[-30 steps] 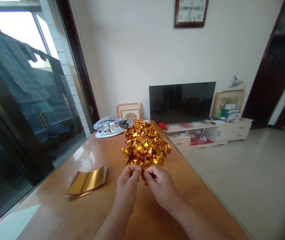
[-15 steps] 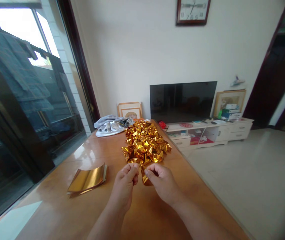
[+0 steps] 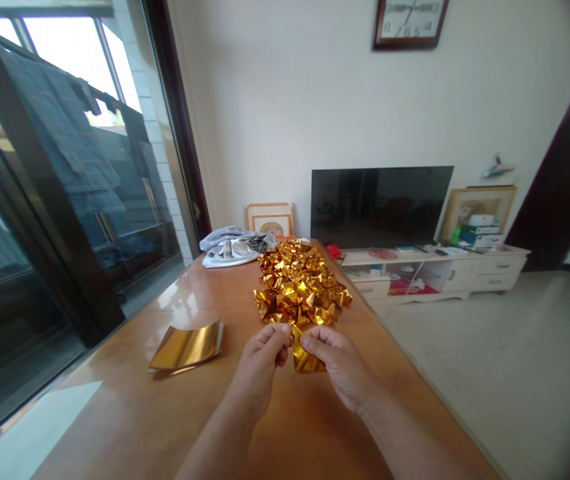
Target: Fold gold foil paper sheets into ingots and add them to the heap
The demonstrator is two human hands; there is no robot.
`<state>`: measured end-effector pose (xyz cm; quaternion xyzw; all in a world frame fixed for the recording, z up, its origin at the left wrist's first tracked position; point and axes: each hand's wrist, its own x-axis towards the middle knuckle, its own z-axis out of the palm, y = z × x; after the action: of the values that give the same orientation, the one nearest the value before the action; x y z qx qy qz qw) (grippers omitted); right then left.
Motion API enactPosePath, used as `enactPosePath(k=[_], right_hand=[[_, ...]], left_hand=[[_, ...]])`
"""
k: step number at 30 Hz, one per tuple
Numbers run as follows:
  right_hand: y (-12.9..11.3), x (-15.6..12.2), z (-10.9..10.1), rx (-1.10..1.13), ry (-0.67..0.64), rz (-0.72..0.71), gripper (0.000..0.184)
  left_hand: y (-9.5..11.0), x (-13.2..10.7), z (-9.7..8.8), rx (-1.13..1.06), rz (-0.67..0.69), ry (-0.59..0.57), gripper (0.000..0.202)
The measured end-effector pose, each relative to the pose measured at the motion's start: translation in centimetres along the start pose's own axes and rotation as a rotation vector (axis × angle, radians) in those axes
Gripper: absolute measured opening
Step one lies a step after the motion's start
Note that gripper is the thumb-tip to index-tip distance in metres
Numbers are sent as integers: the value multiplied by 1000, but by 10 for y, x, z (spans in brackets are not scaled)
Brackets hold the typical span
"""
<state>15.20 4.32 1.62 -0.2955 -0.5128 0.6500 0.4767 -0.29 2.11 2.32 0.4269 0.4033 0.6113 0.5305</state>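
Observation:
Both of my hands meet over the wooden table (image 3: 129,407) and pinch one folded piece of gold foil paper (image 3: 305,359). My left hand (image 3: 261,363) grips its upper left corner with curled fingers. My right hand (image 3: 341,363) holds the top right, and the paper hangs down between them. Just beyond my fingers lies a heap of several folded gold foil shapes (image 3: 299,283). A stack of flat gold foil sheets (image 3: 189,347), slightly curled, rests on the table to my left.
A grey cloth bundle (image 3: 232,245) lies at the table's far end. Glass doors (image 3: 49,200) run along the left. A TV (image 3: 379,205) on a low white cabinet (image 3: 439,270) stands against the far wall, with tiled floor (image 3: 505,373) to the right.
The gold piece between my fingers has unfolded wider and now hangs lower. The view has shifted a little to the left; my hands stay close together.

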Motion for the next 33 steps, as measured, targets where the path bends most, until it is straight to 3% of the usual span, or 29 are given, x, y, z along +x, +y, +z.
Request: enactPosePath(k=[4, 18, 29, 33], right_hand=[[0, -1, 2, -25, -47, -5, 37], [5, 1, -1, -137, -65, -35, 36], [3, 7, -12, -284, 26, -37, 32], [0, 7, -14, -322, 27, -50, 30]], left_hand=[[-1, 0, -1, 71, 29, -42, 26], [-2, 0, -1, 89, 29, -12, 28], [-7, 8, -9, -62, 65, 132, 26], [-7, 9, -12, -78, 18, 117, 26]])
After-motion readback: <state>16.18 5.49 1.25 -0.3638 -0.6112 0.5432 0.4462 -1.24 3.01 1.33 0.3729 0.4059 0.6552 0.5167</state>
